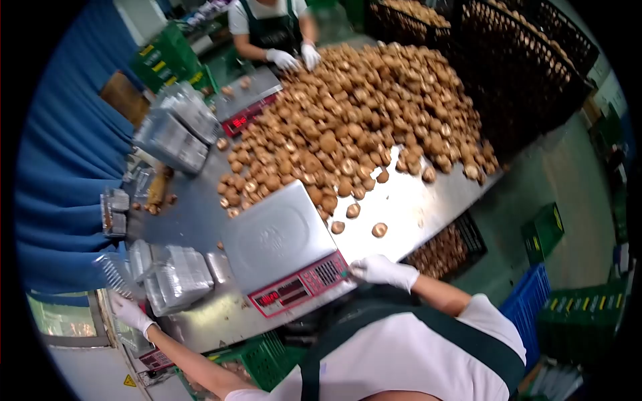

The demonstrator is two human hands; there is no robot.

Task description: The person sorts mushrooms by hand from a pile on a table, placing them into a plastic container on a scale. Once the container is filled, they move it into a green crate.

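My left hand [132,315], in a white glove, is at the left end of the steel table with its fingers closed on a clear plastic tray [119,275], which is tilted and slightly blurred. Beside it stand stacks of clear plastic trays [179,277]. My right hand [386,273], also gloved, rests near the table's front edge by the right corner of a red-and-silver digital scale [277,240]. Its fingers are loosely extended, with nothing visible in them. The scale's plate is bare and its red display is lit. Behind it spreads a large heap of brown mushrooms [361,113].
Across the table a person in white gloves [284,59] works at the heap beside a second scale [247,100]. More trays [177,130] stand at left. Black crates [515,60] are stacked at back right. A green crate [264,364] sits under the front edge.
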